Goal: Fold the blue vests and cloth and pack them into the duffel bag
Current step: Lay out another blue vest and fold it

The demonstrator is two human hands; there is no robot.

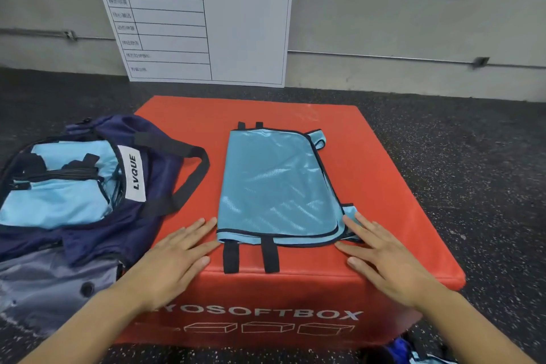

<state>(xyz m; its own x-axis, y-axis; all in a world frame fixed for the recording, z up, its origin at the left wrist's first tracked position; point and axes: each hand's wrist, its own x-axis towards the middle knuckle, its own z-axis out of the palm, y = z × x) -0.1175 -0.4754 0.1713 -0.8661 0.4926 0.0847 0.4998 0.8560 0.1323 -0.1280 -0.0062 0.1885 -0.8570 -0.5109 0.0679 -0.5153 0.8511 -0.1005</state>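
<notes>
A folded blue vest (274, 186) lies flat on top of the red soft box (384, 186), its black straps hanging over the near edge. The left hand (174, 260) rests flat, fingers straight, fingertips at the vest's near left corner. The right hand (384, 257), fingers spread, touches its near right corner. Left of the box, the open navy duffel bag (88, 230) holds more blue fabric (59, 201)

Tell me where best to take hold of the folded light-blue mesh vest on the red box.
Probably the folded light-blue mesh vest by its near hem corners, from the person's side: both flat hands, left hand and right hand, flank that edge.
</notes>
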